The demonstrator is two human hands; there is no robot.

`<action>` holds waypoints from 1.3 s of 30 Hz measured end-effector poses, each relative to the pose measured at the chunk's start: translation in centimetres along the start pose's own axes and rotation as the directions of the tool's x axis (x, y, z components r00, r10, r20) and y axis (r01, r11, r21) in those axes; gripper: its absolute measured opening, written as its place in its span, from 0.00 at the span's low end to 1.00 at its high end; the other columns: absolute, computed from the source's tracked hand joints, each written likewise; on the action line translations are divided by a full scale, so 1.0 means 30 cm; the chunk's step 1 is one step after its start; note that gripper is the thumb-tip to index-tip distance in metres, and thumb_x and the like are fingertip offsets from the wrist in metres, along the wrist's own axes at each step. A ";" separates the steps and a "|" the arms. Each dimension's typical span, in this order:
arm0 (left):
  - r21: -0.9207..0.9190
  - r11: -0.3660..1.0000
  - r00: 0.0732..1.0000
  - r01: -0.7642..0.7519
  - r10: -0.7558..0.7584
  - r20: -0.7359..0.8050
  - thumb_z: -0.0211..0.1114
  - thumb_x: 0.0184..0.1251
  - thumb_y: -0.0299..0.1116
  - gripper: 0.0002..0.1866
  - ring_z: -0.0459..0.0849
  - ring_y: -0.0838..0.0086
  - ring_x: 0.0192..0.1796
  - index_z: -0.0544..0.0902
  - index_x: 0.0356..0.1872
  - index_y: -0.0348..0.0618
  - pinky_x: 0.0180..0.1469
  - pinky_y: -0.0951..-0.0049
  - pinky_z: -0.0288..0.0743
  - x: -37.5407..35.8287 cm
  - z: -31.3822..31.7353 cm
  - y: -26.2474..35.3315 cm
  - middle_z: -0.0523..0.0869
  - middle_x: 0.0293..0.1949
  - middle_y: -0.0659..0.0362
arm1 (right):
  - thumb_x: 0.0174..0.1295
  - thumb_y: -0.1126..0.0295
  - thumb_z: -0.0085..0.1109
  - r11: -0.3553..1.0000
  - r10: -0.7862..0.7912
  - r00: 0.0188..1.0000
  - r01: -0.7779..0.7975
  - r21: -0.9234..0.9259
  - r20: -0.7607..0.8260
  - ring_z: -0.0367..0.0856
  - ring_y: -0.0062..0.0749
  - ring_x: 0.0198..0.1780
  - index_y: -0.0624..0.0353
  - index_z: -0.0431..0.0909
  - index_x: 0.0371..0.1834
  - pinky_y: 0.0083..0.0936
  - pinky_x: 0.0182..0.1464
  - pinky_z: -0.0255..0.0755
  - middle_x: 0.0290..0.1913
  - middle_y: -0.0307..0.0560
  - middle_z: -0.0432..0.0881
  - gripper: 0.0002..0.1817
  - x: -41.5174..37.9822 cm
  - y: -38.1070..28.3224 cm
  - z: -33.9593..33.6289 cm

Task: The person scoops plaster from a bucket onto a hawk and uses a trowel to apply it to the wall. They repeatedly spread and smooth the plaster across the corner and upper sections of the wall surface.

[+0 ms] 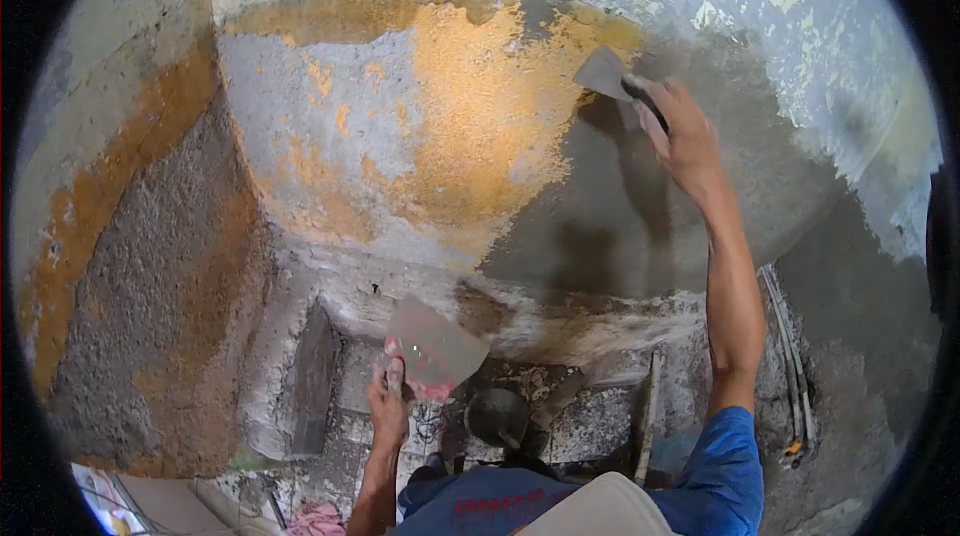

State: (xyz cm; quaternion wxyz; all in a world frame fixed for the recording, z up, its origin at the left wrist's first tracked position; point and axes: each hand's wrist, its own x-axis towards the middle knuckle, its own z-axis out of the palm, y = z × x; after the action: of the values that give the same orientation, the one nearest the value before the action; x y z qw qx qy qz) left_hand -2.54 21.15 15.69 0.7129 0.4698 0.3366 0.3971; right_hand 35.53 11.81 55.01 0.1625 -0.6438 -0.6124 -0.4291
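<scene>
High on the wall, my right hand [682,136] is closed round the dark handle of a putty knife [602,73]. The broad metal blade lies at or close to the wall, along the border between yellow paint and wet grey plaster [620,206]. Lower down, my left hand [388,404] grips a flat plate [440,344] by its near edge, with the thumb on top. Pinkish smears and a wet sheen mark this plate. Bare and yellow-painted wall [470,106] extends left of the plaster.
A dark bucket [497,416] stands on the dirty floor by my feet. Thin pipes [790,366] lean at the right, and a stick [650,416] lies nearer. A rough wall [170,316] meets the corner at left. A pink cloth [316,519] lies at the bottom left.
</scene>
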 end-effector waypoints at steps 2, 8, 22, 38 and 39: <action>-0.017 1.000 1.000 -0.017 0.017 0.000 0.60 0.82 0.49 0.28 0.82 0.81 0.40 0.72 0.68 0.35 0.40 0.78 0.77 0.035 0.028 0.045 0.85 0.45 0.62 | 0.76 0.66 0.59 0.862 0.287 0.945 -0.327 0.388 0.160 0.82 0.33 0.31 0.50 0.77 0.66 0.30 0.31 0.74 0.43 0.43 0.83 0.18 -0.048 -0.113 -0.011; -0.159 0.986 0.998 -0.043 0.048 0.032 0.64 0.81 0.48 0.18 0.65 0.91 0.26 0.77 0.56 0.45 0.26 0.83 0.57 0.092 0.175 0.188 0.70 0.28 0.74 | 0.79 0.63 0.56 -0.281 0.366 0.626 -0.631 0.723 0.689 0.75 0.19 0.23 0.60 0.78 0.64 0.19 0.23 0.67 0.37 0.44 0.84 0.17 -0.329 -0.428 0.040; -0.169 0.984 0.922 -0.063 0.122 0.368 0.59 0.84 0.38 0.22 0.81 0.77 0.55 0.73 0.66 0.30 0.59 0.73 0.76 0.039 0.294 0.246 0.85 0.54 0.58 | 0.68 0.78 0.60 0.494 0.417 0.794 -0.606 0.623 0.442 0.83 0.36 0.42 0.64 0.86 0.54 0.30 0.48 0.75 0.41 0.52 0.85 0.13 -0.643 -0.544 -0.106; -0.347 0.937 0.926 0.044 0.092 0.367 0.60 0.83 0.31 0.20 0.83 0.79 0.52 0.73 0.68 0.32 0.57 0.74 0.78 -0.002 0.285 0.260 0.85 0.54 0.59 | 0.69 0.77 0.62 0.418 0.497 0.759 -0.634 0.651 0.420 0.84 0.39 0.46 0.63 0.86 0.54 0.31 0.52 0.76 0.44 0.51 0.87 0.12 -0.763 -0.607 -0.011; -0.348 0.937 0.926 0.037 0.099 0.363 0.61 0.82 0.32 0.20 0.83 0.79 0.51 0.73 0.67 0.33 0.55 0.75 0.78 -0.010 0.294 0.269 0.86 0.53 0.59 | 0.69 0.76 0.62 0.453 0.514 0.753 -0.645 0.616 0.411 0.84 0.40 0.46 0.63 0.86 0.54 0.31 0.52 0.76 0.44 0.51 0.86 0.12 -0.772 -0.603 0.003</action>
State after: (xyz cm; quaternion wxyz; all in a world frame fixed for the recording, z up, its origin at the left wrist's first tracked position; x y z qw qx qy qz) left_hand 2.83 19.29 26.22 0.8294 0.4085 0.1107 0.3647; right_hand 21.52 0.40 31.83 0.4887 -0.7263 -0.4832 -0.0127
